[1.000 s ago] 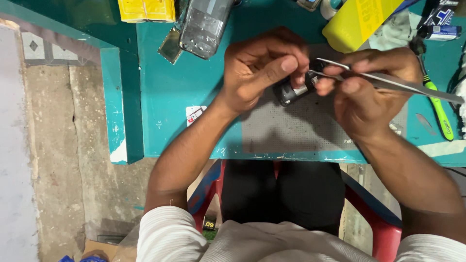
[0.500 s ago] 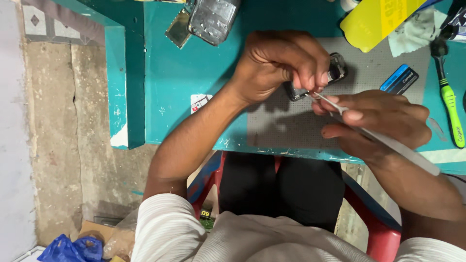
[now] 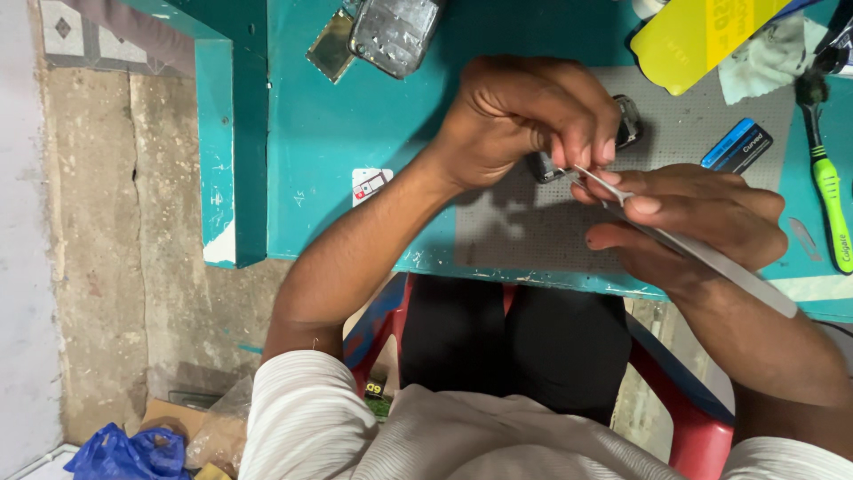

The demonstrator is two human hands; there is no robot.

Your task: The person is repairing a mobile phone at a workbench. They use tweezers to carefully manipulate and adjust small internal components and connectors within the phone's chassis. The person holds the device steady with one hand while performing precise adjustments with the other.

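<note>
The left hand (image 3: 524, 120) is closed around a small dark metal part (image 3: 627, 129), which it holds just above the grey mat (image 3: 533, 236) on the teal table (image 3: 338, 133). Most of the part is hidden under the fingers, so its exact shape cannot be told. The right hand (image 3: 689, 222) grips long silver tweezers (image 3: 684, 244), pinched between thumb and forefinger; their thin tips meet the part beside the left fingertips. On the table behind the hands lie a metal phone frame (image 3: 395, 34) and a yellow flat card (image 3: 702, 36). A small blue packet (image 3: 737, 147) lies on the mat near the right hand, and a green toothbrush (image 3: 826, 191) lies at the right edge.
</note>
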